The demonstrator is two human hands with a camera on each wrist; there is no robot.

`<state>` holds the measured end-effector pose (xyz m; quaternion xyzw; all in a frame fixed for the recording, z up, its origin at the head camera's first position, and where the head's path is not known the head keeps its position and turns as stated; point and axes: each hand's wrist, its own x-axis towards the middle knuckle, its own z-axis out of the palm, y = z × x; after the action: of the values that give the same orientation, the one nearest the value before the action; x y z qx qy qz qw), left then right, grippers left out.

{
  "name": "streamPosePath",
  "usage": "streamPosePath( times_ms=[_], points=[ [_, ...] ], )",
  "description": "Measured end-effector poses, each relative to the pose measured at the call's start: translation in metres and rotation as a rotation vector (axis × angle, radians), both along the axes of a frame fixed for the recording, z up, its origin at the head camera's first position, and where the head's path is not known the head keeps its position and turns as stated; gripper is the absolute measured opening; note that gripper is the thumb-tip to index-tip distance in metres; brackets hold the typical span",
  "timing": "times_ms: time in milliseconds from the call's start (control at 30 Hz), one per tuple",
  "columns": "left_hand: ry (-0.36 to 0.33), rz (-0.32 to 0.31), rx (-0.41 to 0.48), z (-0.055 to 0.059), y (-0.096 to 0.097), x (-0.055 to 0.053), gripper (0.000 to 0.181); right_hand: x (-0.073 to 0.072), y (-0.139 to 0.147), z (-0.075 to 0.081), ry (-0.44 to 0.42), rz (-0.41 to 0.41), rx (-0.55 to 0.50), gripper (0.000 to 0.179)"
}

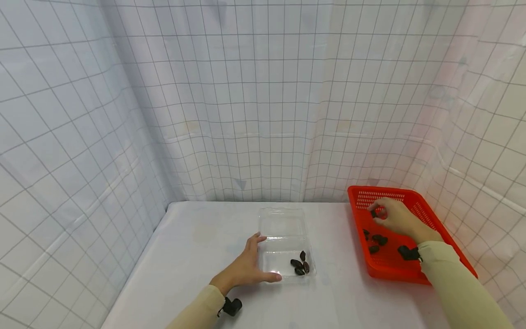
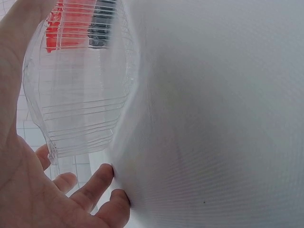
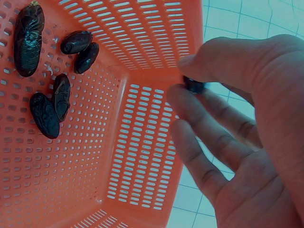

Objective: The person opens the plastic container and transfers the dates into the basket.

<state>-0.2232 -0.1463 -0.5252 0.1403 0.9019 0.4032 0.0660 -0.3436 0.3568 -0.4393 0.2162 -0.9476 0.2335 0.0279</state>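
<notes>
My right hand point(image 1: 394, 220) pinches a dark date point(image 3: 194, 85) between thumb and fingertips, over the red basket point(image 1: 362, 249). Below it, several more dates point(image 3: 45, 115) lie on the basket's perforated floor. My left hand point(image 1: 248, 265) is spread at the left side of a clear plastic clamshell box point(image 1: 273, 260). Its thumb lies along the near edge and its index finger reaches the hinge side. In the left wrist view, other fingertips point(image 2: 107, 173) rest by the white surface beside the box. Several dates point(image 1: 299, 265) sit in the box's right part.
The box's transparent lid point(image 1: 281, 222) lies folded back behind its base. A white cloth covers the table point(image 1: 197, 233). White gridded curtains point(image 1: 246, 114) enclose the back and both sides, and the basket stands close to the right one.
</notes>
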Motion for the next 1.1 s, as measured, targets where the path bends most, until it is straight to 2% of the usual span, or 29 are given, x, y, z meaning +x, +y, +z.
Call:
streamPosePath(
  times_ms=[267, 700, 1100],
  points=[
    [0.012, -0.006, -0.008, 0.000, 0.001, -0.001, 0.137, 0.005, 0.001, -0.001, -0.029, 0.001, -0.006, 0.031],
    [0.006, 0.008, -0.015, -0.003, 0.001, 0.000, 0.139, 0.015, -0.018, 0.004, 0.047, 0.061, -0.018, 0.023],
    [0.010, 0.011, 0.000, -0.002, 0.001, 0.002, 0.136, 0.036, -0.048, 0.014, 0.070, 0.111, -0.019, 0.024]
  ],
)
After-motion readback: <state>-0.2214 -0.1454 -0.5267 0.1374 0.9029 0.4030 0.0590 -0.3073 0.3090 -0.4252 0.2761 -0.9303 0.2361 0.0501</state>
